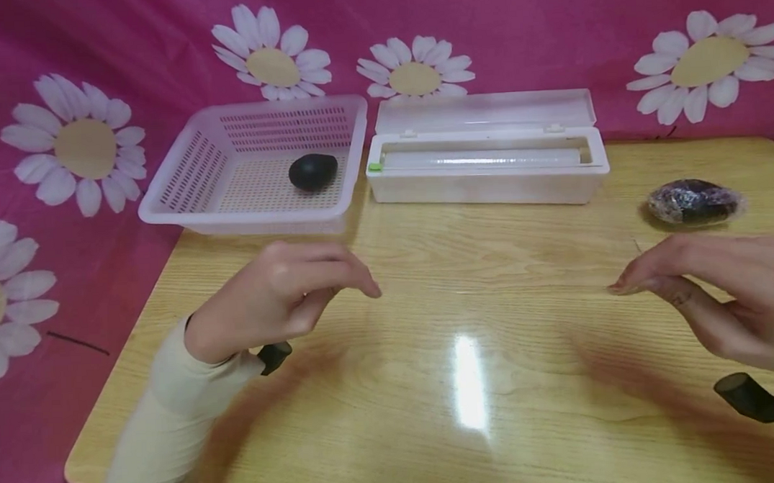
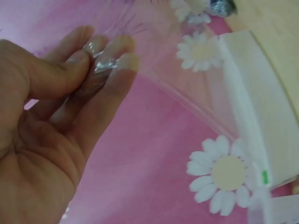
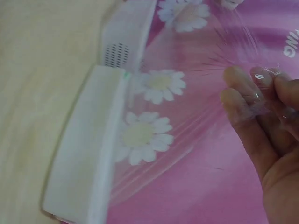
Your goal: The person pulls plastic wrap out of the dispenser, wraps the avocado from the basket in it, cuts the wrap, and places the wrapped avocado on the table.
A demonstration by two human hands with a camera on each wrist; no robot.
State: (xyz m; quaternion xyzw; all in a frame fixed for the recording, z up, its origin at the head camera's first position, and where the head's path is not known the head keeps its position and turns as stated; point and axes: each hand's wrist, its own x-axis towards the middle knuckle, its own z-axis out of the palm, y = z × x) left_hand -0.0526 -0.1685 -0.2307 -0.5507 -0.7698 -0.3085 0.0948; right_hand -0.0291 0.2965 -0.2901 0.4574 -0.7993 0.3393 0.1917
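Observation:
A clear sheet of cling film (image 3: 201, 112) stretches from hand to hand above the table, creased and nearly invisible in the head view. My left hand (image 1: 292, 289) pinches one edge between thumb and fingers; shiny folds of film lie over its fingertips (image 2: 122, 63) in the left wrist view. At the right, my right hand (image 1: 720, 292) pinches the other side, film bunched at its fingertips (image 3: 237, 79). Beyond the hands stands a white wrap dispenser box (image 1: 482, 188), lid raised, with a film roll (image 1: 481, 158) inside. A film-wrapped dark oval fruit (image 1: 693, 203) lies just beyond the right hand.
Left of the dispenser, a pale plastic basket (image 1: 185, 216) holds one dark, egg-shaped fruit (image 1: 313, 173). A pink cloth with daisies (image 1: 514, 41) hangs behind and left of the wooden table (image 1: 395, 428). Dark camera mounts (image 1: 747, 396) sit below the wrists.

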